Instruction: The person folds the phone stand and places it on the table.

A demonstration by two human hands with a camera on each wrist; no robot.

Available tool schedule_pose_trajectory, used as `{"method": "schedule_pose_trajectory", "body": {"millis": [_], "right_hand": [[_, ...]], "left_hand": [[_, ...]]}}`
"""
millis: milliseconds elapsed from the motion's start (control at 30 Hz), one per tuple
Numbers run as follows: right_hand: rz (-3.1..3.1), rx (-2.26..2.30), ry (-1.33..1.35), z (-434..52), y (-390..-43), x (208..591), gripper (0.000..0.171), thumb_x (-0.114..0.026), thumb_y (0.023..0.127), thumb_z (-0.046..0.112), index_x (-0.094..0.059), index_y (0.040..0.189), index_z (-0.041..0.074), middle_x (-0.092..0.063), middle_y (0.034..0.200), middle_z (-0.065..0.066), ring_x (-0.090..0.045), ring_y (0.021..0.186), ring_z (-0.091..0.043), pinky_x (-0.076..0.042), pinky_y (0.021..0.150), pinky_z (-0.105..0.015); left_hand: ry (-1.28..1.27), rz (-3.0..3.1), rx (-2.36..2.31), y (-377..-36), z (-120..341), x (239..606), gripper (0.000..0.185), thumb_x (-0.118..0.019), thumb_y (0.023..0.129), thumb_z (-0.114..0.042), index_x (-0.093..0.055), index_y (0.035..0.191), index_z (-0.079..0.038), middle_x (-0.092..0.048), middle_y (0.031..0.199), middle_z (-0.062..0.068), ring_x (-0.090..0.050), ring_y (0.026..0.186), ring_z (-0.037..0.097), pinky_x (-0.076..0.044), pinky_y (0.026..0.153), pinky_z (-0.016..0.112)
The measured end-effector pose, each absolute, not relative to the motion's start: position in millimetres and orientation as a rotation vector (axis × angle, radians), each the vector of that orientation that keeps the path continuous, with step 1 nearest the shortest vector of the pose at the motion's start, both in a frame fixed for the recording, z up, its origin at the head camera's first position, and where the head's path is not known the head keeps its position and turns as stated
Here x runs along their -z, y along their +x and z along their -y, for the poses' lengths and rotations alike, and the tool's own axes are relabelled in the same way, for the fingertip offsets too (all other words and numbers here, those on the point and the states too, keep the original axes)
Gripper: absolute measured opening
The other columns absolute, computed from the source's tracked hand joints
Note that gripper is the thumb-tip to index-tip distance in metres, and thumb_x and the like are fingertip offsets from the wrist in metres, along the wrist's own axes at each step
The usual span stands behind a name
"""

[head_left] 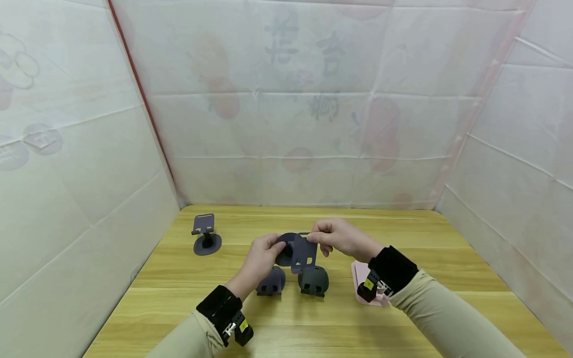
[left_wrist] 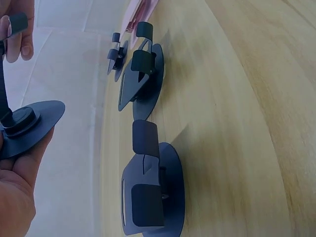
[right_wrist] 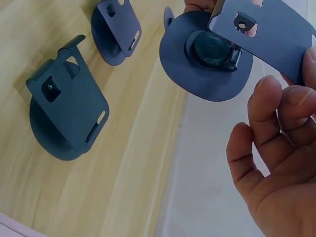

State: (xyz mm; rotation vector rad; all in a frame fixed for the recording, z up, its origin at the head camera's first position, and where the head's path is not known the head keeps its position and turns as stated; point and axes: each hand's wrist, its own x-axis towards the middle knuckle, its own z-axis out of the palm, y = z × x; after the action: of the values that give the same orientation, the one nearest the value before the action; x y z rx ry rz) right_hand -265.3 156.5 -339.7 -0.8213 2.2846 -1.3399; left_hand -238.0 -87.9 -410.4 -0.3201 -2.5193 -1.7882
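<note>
A dark blue-grey phone stand [head_left: 304,254] is held up above the table between both hands. My left hand [head_left: 263,254] grips its round base, thumb on the near side. My right hand [head_left: 343,235] pinches the edge of its slotted plate, seen close in the right wrist view as the plate [right_wrist: 276,37] tilted out from the base [right_wrist: 180,66]. Just below on the table are two folded stands, a bluish one [head_left: 270,283] on the left and a dark green one [head_left: 313,281] on the right.
Another dark stand [head_left: 207,243] stands unfolded at the table's far left. A pink stand [head_left: 359,273] lies under the right wrist, partly hidden by the wrist camera. Pale cloth walls [head_left: 286,129] enclose the wooden table [head_left: 179,308] at the back and sides.
</note>
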Motion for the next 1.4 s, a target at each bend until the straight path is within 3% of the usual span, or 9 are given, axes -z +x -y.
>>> {"method": "schedule_pose_trajectory", "body": {"millis": [167, 533, 733, 1033, 1167, 1400], "right_hand": [[-2.282, 1.344, -0.820, -157.4, -265.3, 343.8, 0.033, -0.062, 0.104, 0.033, -0.061, 0.091, 0.002, -0.050, 0.071, -0.004, -0.057, 0.072, -0.038, -0.050, 0.075, -0.039], [-2.246, 1.360, -0.816, -157.6, -263.0, 345.3, 0.034, -0.061, 0.105, 0.032, -0.059, 0.091, 0.001, -0.042, 0.068, -0.003, -0.055, 0.066, -0.022, -0.051, 0.073, -0.041], [-2.240, 1.365, -0.807, -158.7, -262.7, 347.1, 0.033, -0.061, 0.104, 0.032, -0.060, 0.091, 0.001, -0.043, 0.067, -0.003, -0.054, 0.065, -0.022, -0.050, 0.073, -0.040], [-2.228, 1.359, -0.808, -159.8, -263.2, 351.4, 0.036, -0.061, 0.104, 0.034, -0.060, 0.094, -0.001, -0.042, 0.067, -0.003, -0.054, 0.066, -0.023, -0.050, 0.072, -0.038], [-2.222, 1.357, -0.795, -158.5, -263.0, 352.4, 0.031, -0.062, 0.104, 0.034, -0.063, 0.093, 0.005, -0.044, 0.068, -0.004, -0.054, 0.068, -0.025, -0.050, 0.073, -0.039], [-2.182, 1.370, -0.788, -154.8, -262.9, 355.7, 0.036, -0.062, 0.104, 0.036, -0.057, 0.091, 0.002, -0.045, 0.072, -0.005, -0.054, 0.070, -0.023, -0.050, 0.076, -0.047]], "left_hand": [[-0.342, 2.516, 1.742, -236.9, 89.1, 410.5, 0.021, -0.057, 0.105, -0.010, -0.070, 0.090, -0.005, -0.062, 0.075, 0.003, -0.056, 0.068, 0.016, -0.042, 0.062, 0.028], [-0.392, 2.488, 1.700, -233.9, 89.5, 409.5, 0.019, -0.057, 0.104, -0.007, -0.070, 0.090, -0.003, -0.063, 0.077, 0.006, -0.054, 0.067, 0.015, -0.044, 0.060, 0.027], [-0.417, 2.471, 1.681, -232.4, 89.4, 409.5, 0.018, -0.057, 0.104, -0.006, -0.072, 0.094, -0.003, -0.071, 0.087, 0.007, -0.065, 0.076, 0.015, -0.052, 0.065, 0.028], [-0.475, 2.477, 1.584, -230.6, 88.1, 407.4, 0.018, -0.057, 0.104, -0.006, -0.074, 0.097, -0.005, -0.074, 0.092, 0.006, -0.070, 0.084, 0.016, -0.057, 0.070, 0.030], [-0.501, 2.477, 1.559, -229.3, 87.6, 406.6, 0.018, -0.057, 0.105, -0.006, -0.074, 0.100, -0.005, -0.074, 0.095, 0.008, -0.072, 0.088, 0.019, -0.060, 0.072, 0.032], [-0.517, 2.484, 1.524, -227.7, 86.8, 406.8, 0.018, -0.056, 0.105, -0.007, -0.074, 0.107, -0.003, -0.075, 0.101, 0.010, -0.073, 0.090, 0.020, -0.060, 0.073, 0.031]]}}
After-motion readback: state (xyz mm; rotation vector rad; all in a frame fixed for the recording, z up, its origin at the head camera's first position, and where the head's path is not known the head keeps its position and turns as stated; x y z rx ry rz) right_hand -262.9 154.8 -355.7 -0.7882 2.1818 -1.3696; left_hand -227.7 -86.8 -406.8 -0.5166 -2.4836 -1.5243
